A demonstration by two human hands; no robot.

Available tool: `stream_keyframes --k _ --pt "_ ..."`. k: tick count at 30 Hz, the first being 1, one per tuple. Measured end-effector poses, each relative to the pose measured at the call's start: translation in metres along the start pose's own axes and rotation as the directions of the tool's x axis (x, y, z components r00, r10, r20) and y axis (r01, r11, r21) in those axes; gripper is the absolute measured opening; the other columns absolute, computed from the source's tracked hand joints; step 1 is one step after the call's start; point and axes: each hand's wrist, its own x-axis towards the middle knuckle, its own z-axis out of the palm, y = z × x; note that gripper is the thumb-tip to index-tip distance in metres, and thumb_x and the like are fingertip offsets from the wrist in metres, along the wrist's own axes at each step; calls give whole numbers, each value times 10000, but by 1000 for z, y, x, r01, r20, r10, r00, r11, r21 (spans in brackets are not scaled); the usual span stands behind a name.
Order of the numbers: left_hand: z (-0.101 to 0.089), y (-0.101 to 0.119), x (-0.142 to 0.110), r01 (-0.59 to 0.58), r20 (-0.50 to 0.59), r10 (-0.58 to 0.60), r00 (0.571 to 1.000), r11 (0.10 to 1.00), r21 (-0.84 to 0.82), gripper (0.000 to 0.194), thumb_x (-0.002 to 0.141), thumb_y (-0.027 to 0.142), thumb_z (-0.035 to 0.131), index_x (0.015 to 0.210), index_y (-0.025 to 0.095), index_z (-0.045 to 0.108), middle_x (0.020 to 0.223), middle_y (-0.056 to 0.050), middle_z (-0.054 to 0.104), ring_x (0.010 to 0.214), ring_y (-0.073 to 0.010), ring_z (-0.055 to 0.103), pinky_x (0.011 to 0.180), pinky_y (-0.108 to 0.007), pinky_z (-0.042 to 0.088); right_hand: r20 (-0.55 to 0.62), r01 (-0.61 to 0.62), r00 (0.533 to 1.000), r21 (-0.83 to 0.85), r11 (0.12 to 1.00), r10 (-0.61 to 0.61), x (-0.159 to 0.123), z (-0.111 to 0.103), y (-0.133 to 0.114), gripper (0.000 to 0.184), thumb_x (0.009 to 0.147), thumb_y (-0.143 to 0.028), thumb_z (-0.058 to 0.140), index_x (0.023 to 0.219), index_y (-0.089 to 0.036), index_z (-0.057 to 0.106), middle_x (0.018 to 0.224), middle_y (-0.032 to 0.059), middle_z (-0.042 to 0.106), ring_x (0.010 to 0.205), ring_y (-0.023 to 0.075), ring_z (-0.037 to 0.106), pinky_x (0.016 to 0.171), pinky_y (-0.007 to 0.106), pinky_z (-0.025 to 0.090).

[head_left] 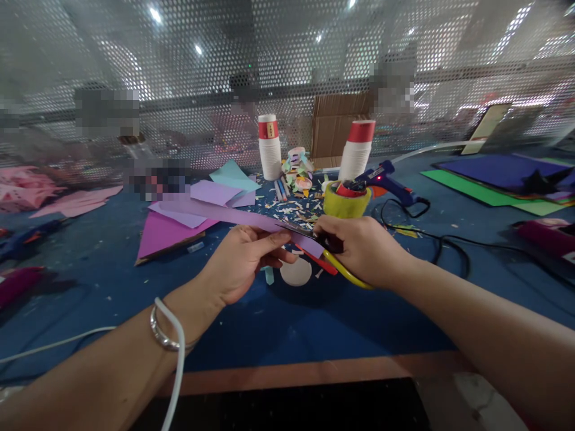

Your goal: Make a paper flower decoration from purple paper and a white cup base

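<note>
Between thumb and fingers, my left hand (256,254) pinches a long purple paper strip (233,215) stretching up to the left. My right hand (362,242) grips a pair of scissors (344,270) with a yellow handle. Their dark blades lie across the strip near its right end; whether they touch both faces I cannot tell. Below the hands, a white paper disc (295,272) lies on the blue table, with a red pen-like stick (327,263) beside it. Just beyond my right hand stands a yellow-green holder (344,202) with red and black things inside.
Two paper cup stacks (269,157) (356,157) stand at the back. A blue glue gun (389,181) rests by the holder, its black cable (442,239) running right. Paper scraps (294,209) litter the middle. Purple sheets (173,230) lie left, blue and green sheets (476,188) right.
</note>
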Motion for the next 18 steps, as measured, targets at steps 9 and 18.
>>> stream_keyframes --k 9,18 --pt "3 2 0 26 -15 -26 1000 1000 -8 75 760 217 811 754 149 778 623 -33 725 566 -115 678 520 -184 461 17 -3 1000 -60 998 4 1 -1 1 113 792 -261 607 876 -195 644 599 -9 614 525 132 523 546 257 291" --pt "-6 9 0 -11 -26 14 1000 993 121 130 765 280 790 741 157 757 628 -51 734 557 -126 668 525 -203 458 21 -11 1000 -80 997 13 1 -1 -1 164 829 -322 581 877 -187 660 645 19 660 565 151 571 550 265 287"
